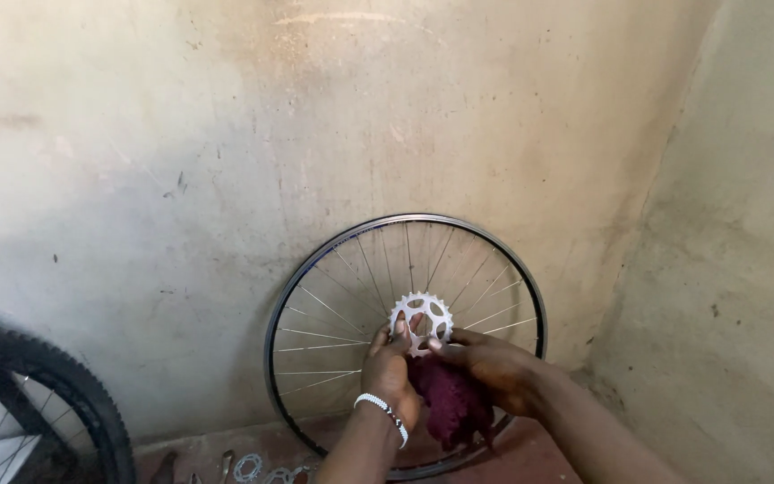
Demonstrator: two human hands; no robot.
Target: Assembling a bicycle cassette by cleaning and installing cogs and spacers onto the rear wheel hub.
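Note:
A silver toothed sprocket (422, 315) is held up in front of a bare spoked bicycle wheel (315, 278) that leans against the wall. My left hand (390, 369), with a white bead bracelet on the wrist, grips the sprocket's lower left edge. My right hand (493, 366) holds a dark red rag (449, 401) bunched under the sprocket, fingertips touching its lower rim. The rag hangs down between both hands.
A tyred bicycle wheel (64, 385) stands at the lower left. On the reddish floor (530, 457) below lie more silver sprockets (249, 467) and small metal parts. Stained plaster walls meet in a corner on the right (638, 269).

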